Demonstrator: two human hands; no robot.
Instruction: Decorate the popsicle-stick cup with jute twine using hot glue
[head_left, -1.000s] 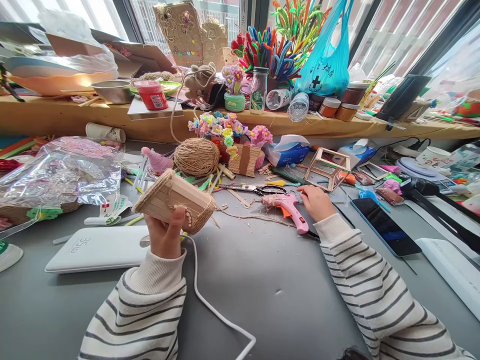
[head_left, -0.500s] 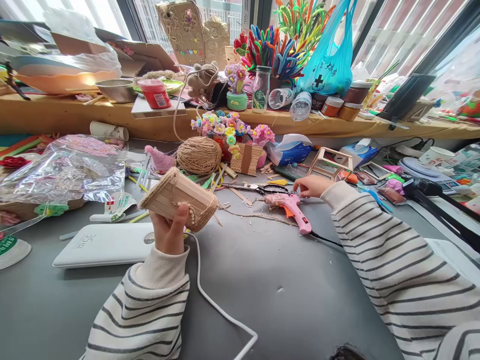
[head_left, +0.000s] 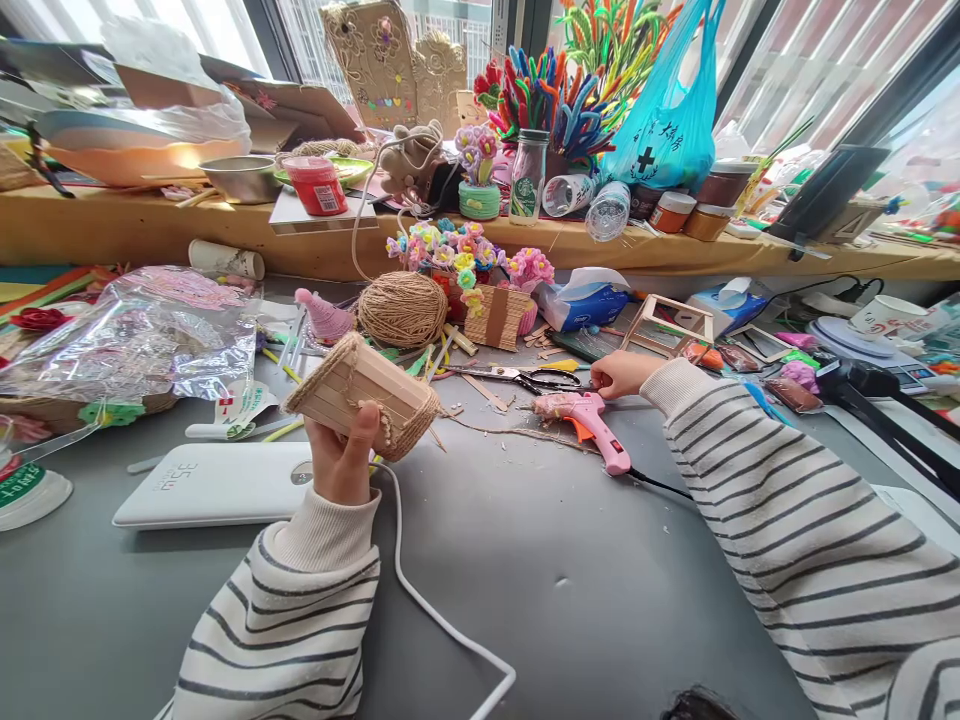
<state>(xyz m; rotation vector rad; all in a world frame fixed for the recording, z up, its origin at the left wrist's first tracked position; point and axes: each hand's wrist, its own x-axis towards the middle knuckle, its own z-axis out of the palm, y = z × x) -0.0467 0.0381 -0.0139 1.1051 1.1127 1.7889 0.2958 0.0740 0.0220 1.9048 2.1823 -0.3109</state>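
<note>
1. Left hand (head_left: 341, 465): closed around a stick pot (head_left: 360, 397), thumb across its near side, held clear of the table (head_left: 562, 560) at 9 o'clock from the view's centre.
2. Stick pot: flat wooden sticks, twine wound round both ends. It lies tipped on its side, long axis running from 10 o'clock to 4 o'clock, wider end toward 10.
3. Right hand (head_left: 622, 373): low on the table at 2 o'clock, fingers curled and pointing toward 9. I cannot tell whether it pinches anything.
4. Scissors (head_left: 525, 378): flat on the table, long axis 9 to 3 o'clock, handles toward 3, just beside the right hand's fingertips.
5. Glue gun (head_left: 585, 418): pink, lying just at 7 o'clock of the right hand, nozzle toward 10, cord end toward 4. It is apart from the pot, at 3 o'clock of it.
6. Relation: the right hand is far nearer to scissors and glue gun, while the left hand is occupied with the pot.
7. Twine ball (head_left: 403, 309): at 12 o'clock of the pot, near it.
8. White flat box (head_left: 214, 483): at 8 o'clock of the pot, on the table.
9. White cable (head_left: 442, 620): runs from under the left hand toward 5 o'clock.
</note>
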